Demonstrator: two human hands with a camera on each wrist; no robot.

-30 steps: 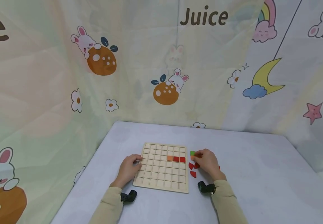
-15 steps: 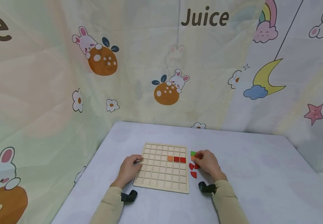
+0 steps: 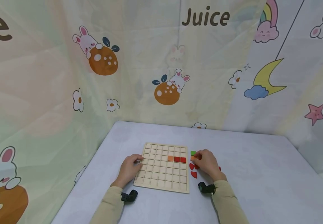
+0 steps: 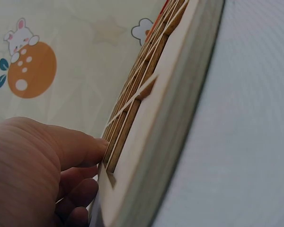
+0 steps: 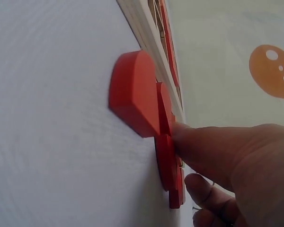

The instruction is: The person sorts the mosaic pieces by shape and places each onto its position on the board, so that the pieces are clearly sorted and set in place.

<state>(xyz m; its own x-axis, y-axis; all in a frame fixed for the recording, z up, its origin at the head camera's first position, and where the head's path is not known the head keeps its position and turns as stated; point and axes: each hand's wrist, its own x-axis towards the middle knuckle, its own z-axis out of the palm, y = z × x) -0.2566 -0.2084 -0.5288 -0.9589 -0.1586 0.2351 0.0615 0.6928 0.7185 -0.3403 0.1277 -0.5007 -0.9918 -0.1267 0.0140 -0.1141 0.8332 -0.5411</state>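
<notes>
The orange tile (image 3: 192, 158) is partly covered by the fingertips of the right hand (image 3: 207, 163); whether it is pinched cannot be told. One red quarter-circle piece (image 3: 196, 167) is partly hidden by the same hand, and of another red piece (image 3: 220, 168) only a sliver is shown beyond the wrist. Both beige sleeves (image 3: 106, 203) and the white tabletop (image 3: 262, 171) are cut off by the bottom edge. In the left wrist view, the left hand (image 4: 33, 165) is cropped at the left, the wooden grid board (image 4: 146, 151) at the top.
</notes>
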